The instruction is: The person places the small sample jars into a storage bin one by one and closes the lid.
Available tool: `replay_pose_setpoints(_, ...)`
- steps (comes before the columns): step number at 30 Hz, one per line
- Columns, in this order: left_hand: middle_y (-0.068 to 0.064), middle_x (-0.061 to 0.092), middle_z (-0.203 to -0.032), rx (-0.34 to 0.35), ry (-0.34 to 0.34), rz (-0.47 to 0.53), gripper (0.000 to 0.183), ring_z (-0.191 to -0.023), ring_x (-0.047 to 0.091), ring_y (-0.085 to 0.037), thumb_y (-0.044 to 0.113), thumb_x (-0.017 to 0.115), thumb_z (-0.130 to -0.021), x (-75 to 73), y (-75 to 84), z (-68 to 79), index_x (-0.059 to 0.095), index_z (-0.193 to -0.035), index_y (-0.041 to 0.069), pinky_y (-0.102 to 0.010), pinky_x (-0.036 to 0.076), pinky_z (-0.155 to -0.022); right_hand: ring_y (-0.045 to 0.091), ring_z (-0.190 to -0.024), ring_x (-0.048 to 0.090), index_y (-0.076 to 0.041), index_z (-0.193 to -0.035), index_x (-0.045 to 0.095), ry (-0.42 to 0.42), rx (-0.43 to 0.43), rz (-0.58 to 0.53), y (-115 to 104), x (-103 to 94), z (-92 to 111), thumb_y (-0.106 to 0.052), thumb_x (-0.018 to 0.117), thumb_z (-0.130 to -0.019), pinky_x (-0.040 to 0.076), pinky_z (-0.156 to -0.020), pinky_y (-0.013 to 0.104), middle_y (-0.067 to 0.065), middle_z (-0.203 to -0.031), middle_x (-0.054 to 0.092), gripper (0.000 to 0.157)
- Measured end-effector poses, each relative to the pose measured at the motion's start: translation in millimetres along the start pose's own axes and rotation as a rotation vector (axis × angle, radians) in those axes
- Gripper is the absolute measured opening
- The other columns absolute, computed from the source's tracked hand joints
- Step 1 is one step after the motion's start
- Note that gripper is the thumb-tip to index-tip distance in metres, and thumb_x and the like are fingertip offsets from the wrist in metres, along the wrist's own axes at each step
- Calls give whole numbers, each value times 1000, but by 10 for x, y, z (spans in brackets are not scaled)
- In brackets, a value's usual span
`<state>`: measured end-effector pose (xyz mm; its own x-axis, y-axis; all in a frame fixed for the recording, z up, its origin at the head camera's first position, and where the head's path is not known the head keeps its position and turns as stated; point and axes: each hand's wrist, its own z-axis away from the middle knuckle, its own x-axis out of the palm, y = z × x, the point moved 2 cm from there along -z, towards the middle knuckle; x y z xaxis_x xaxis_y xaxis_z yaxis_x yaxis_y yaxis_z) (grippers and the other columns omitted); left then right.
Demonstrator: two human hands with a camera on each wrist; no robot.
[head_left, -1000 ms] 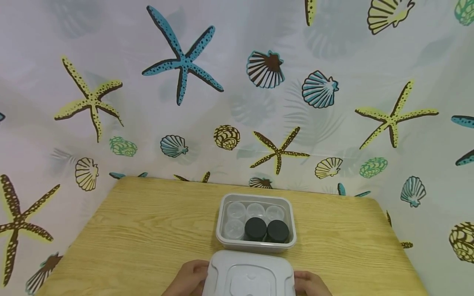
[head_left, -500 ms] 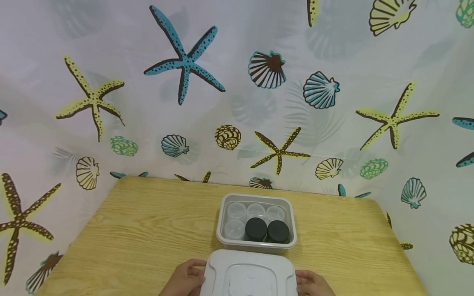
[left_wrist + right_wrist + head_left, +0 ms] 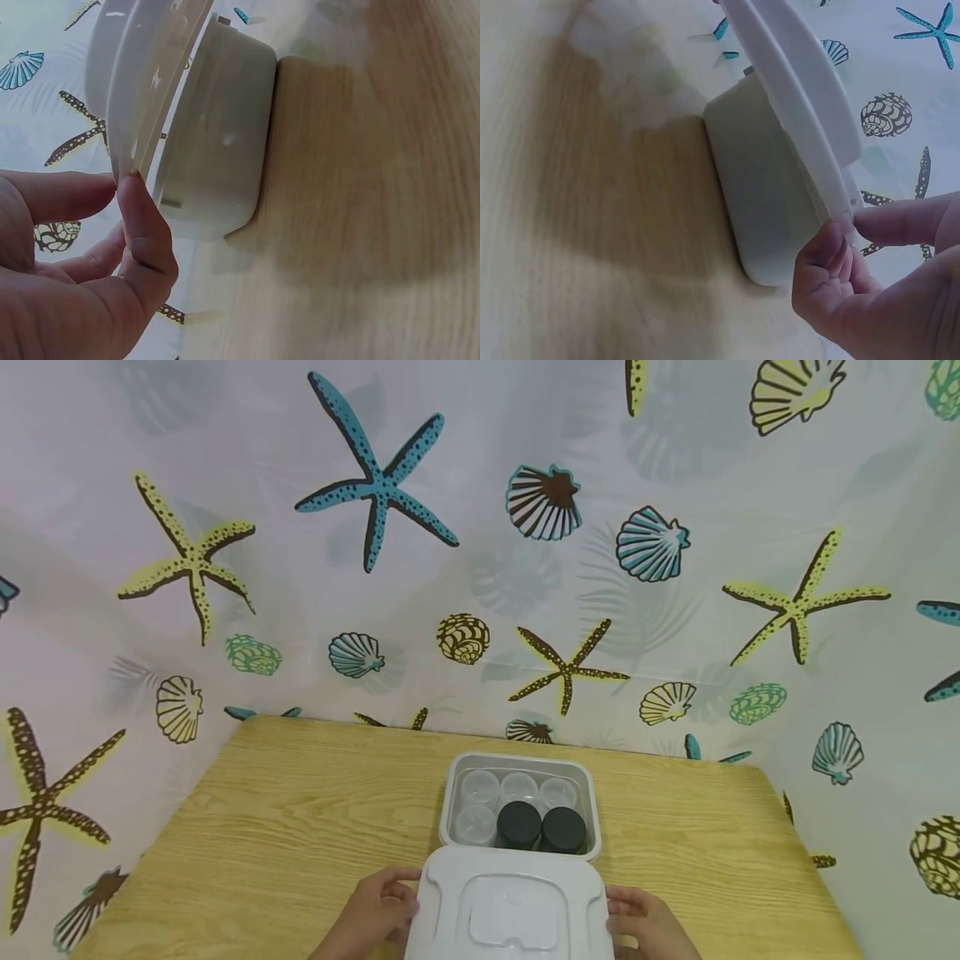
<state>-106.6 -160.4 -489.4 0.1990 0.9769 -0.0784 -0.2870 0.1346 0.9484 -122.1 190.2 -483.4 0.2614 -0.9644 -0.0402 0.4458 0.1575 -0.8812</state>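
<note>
A white plastic lid [image 3: 513,910] is held level between both hands at the near side of the table. My left hand [image 3: 375,906] pinches its left edge between thumb and fingertips, as the left wrist view confirms. On the opposite edge, my right hand [image 3: 647,920] pinches the rim the same way. Just beyond stands an open pale box [image 3: 446,793], its near rim hidden by the lid. Inside it are several clear round containers [image 3: 479,787] and two black-topped jars [image 3: 519,824]. From the right wrist, the lid [image 3: 799,112] appears above the box wall [image 3: 757,172].
The wooden tabletop [image 3: 300,810] stretches to both sides of the box. A white curtain [image 3: 480,585] printed with starfish and shells hangs behind the table and along its sides.
Both hands have moved the lid forward and up, and it now covers the box's near rim. The box and its contents have stayed in place.
</note>
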Motion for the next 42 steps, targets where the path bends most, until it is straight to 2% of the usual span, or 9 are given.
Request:
replay_pose_setpoints(4, -7, 54, -88, -7, 39, 20, 48, -72, 56, -15, -1, 55, -86, 12, 78, -26, 42, -130, -15, -33, 56, -63, 15, -89, 56, 17, -132, 35, 39, 3, -19, -97, 8, -30, 3, 56, -87, 54, -76, 34, 9, -104, 57, 52)
replay_pose_setpoints(9, -7, 54, -86, 7, 139, -13, 43, -70, 55, -15, -3, 57, -84, 30, 199, -125, 50, -126, -11, -31, 54, -60, 15, -90, 55, 17, -133, 35, 67, -40, -30, -206, -4, -96, 4, 55, -86, 53, -76, 34, 9, -104, 55, 52)
replay_pose_setpoints(15, -9, 55, -85, 18, 219, -56, 38, -67, 56, -15, -5, 58, -84, 21, 352, -320, 57, -121, -8, -30, 54, -59, 19, -90, 57, 14, -126, 45, 207, -53, -20, -340, -8, -234, 9, 54, -84, 55, -74, 37, 15, -106, 57, 44)
replay_pose_setpoints(18, -9, 55, -85, 12, 232, -66, 37, -67, 57, -15, -4, 58, -85, 17, 394, -401, 58, -122, -7, -29, 54, -59, 21, -91, 57, 12, -124, 49, 249, -51, -10, -399, -14, -291, 10, 54, -83, 55, -74, 36, 16, -107, 56, 42)
replay_pose_setpoints(26, -9, 54, -88, 1, 246, -102, 37, -69, 56, -14, -2, 56, -87, 25, 395, -597, 58, -123, -6, -29, 55, -61, 19, -92, 57, 13, -126, 48, 249, -87, 42, -535, -71, -427, 8, 54, -85, 55, -75, 33, 18, -110, 56, 42)
replay_pose_setpoints(35, -12, 58, -90, -4, 285, -94, 35, -69, 59, -13, 1, 55, -89, 12, 390, -796, 59, -123, -5, -31, 56, -66, 14, -86, 59, 11, -125, 52, 303, -130, 113, -602, -83, -621, 6, 57, -85, 56, -75, 32, 16, -106, 59, 40)
replay_pose_setpoints(42, -12, 61, -92, 2, 317, -77, 31, -75, 60, -14, 3, 56, -91, -16, 428, -954, 61, -121, -3, -27, 55, -65, 13, -88, 60, 12, -125, 51, 358, -180, 91, -617, -79, -748, 7, 56, -84, 54, -73, 27, 24, -117, 57, 42)
